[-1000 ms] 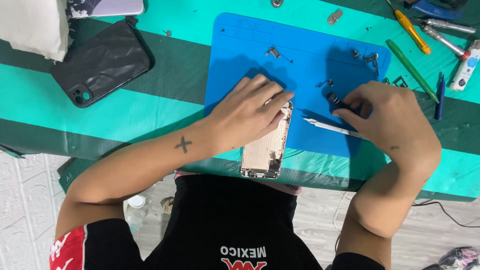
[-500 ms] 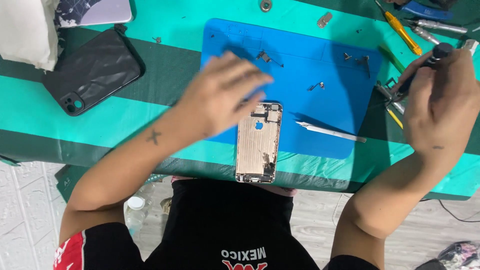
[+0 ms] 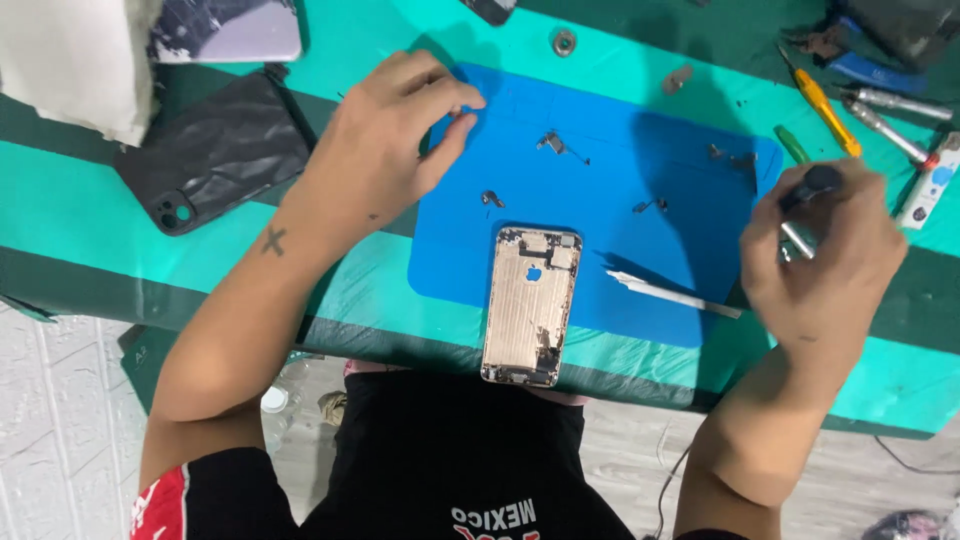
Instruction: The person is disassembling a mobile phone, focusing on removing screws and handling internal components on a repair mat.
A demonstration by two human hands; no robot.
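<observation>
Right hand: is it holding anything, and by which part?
The right hand grips a screwdriver around its dark handle, near the top; the tip is hidden.

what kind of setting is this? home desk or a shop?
Most likely a phone repair bench, though shop or home can't be told. An opened phone shell lies on a blue work mat with small loose parts, screwdrivers lie along the edge, and the right hand holds a dark-handled tool.
</observation>
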